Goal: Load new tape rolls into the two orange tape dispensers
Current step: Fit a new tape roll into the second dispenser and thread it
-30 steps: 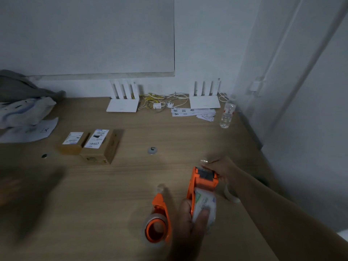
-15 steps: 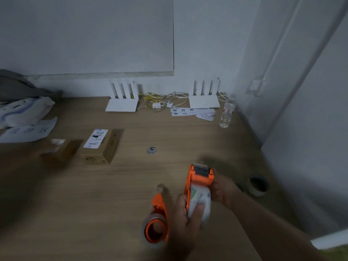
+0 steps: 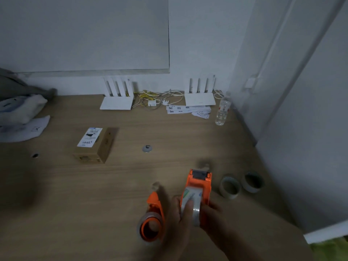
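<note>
We find both hands, left (image 3: pixel 180 221) and right (image 3: pixel 212 213), clasped around the right dispenser (image 3: pixel 197 189), roll seemingly seated; left dispenser (image 3: pixel 152 221) lies just beside, also loaded, while two rolls (image 3: pixel 240 185) sit unused far right.

Both hands (image 3: pixel 199 219) gripping an orange tape dispenser (image 3: pixel 199 185) on the counter (image 3: pixel 94 194), second dispenser (image 3: pixel 153 221) just left of it, two empty tape cores (image 3: pixel 229 187) right of it, cardboard box (image 3: pixel 96 146) far left.
</note>
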The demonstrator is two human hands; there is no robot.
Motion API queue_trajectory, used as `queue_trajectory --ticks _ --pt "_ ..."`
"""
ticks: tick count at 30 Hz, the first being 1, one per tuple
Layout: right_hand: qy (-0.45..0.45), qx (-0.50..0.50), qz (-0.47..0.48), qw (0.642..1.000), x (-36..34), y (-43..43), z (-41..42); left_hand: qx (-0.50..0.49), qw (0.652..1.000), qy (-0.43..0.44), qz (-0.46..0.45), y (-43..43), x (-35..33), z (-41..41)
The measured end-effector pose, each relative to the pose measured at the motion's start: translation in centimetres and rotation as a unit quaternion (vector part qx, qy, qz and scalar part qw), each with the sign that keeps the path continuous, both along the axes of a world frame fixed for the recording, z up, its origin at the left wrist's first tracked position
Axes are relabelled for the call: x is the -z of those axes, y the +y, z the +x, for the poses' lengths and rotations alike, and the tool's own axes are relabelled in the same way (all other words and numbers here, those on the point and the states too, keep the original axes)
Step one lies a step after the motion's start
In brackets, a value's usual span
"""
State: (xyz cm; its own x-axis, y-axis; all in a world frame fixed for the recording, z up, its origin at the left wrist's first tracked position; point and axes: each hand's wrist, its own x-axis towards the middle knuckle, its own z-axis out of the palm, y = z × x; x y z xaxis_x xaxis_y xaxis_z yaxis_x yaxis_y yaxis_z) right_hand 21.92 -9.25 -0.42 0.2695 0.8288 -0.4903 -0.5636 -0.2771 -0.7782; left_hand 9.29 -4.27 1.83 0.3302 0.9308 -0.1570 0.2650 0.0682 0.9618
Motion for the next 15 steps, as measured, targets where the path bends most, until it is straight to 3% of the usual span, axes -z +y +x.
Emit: queue_trajectory --ticks 5,11,15 --pt "-0.158 0.066 -0.015 0.985 0.1 -0.2 0.7 -0.041 0.999 -0.026 -0.019 1.0 0.2 0.3" --pt "-0.331 0.083 -0.111 0.933 5.6 0.3 2.9 0.004 0.99 0.137 -0.027 1.6 4.3 0.6" --pt "-0.384 0.048 -0.203 0.899 6.2 -0.1 2.9 0.035 0.981 0.174 -0.076 0.9 4.3 0.5"
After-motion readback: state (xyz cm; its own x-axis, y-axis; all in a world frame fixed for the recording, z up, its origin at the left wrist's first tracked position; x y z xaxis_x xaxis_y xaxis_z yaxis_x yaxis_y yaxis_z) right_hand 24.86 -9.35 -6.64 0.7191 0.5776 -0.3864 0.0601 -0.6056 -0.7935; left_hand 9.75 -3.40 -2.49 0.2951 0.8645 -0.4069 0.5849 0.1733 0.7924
